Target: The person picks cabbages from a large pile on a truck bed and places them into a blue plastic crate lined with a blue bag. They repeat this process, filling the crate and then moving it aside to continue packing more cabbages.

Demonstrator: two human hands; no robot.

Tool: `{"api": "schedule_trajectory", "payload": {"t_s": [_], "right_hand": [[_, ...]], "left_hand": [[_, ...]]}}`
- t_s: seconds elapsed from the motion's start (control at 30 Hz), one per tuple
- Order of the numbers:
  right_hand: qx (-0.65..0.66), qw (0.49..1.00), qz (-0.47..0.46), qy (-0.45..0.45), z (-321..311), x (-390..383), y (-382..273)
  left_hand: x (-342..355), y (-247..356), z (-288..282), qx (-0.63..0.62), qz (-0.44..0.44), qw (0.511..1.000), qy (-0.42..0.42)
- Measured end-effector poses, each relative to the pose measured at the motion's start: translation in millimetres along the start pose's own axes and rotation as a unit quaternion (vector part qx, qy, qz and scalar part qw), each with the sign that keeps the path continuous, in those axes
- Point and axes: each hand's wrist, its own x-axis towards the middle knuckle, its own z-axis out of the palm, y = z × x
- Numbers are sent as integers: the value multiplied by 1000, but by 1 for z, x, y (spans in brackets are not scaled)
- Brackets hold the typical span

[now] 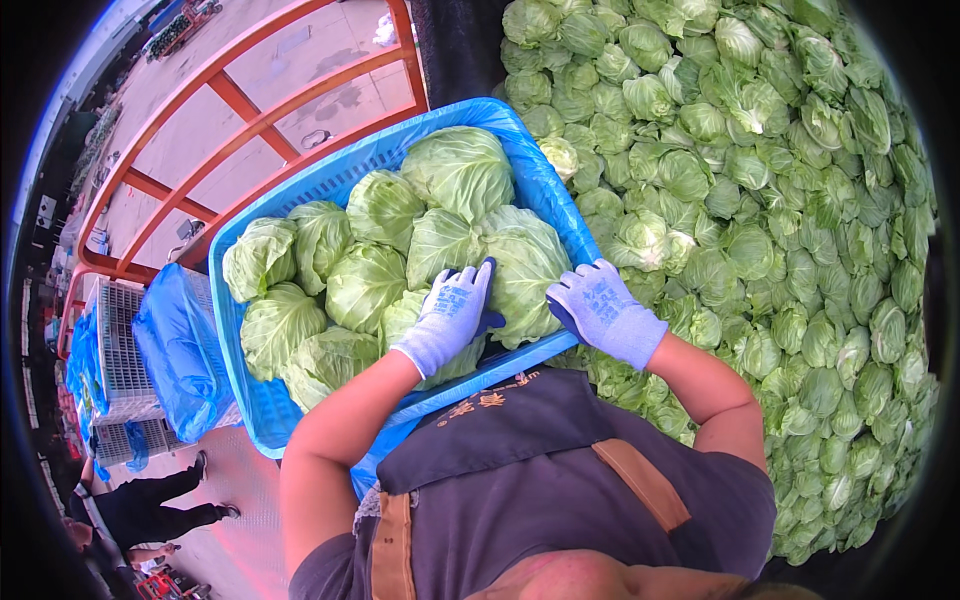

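A blue crate [244, 352] with a blue plastic liner holds several pale green cabbages. My left hand [450, 315], in a white knit glove with a dark blue palm, grips the lower left side of a large cabbage [520, 250] at the crate's right end; some fingers are hidden among the heads. On that cabbage's right side, my right hand [600, 308], gloved the same way, curls its fingers against it near the crate's rim. Another cabbage [365, 285] lies to the left of my hands.
A huge pile of cabbages [740, 270] fills the right side. An orange metal railing [250, 120] runs behind the crate. Stacked white crates [125, 350] with blue plastic [180, 350] stand at left. Another person [150, 515] in dark clothes is at lower left on the pale floor [245, 475].
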Motion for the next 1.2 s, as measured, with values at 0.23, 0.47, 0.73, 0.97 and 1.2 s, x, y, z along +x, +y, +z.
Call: {"api": "schedule_trajectory", "payload": {"t_s": [0.23,0.47,0.73,0.97,1.2], "right_hand": [[420,891,163,-58,-56,-84,23],[123,923,362,-53,1,-120,109],[-51,981,-170,83,11,99,-1],[-11,984,-150,-94,53,117,16],[31,994,-100,27,-27,123,-39]], "left_hand": [[-17,-6,-3,-3,-36,999,2],[-8,3,-16,41,-24,997,-68],[-75,17,-28,82,-32,984,152],[-330,-54,-44,-192,-307,541,759],[-366,-108,168,-750,-441,85,485]]}}
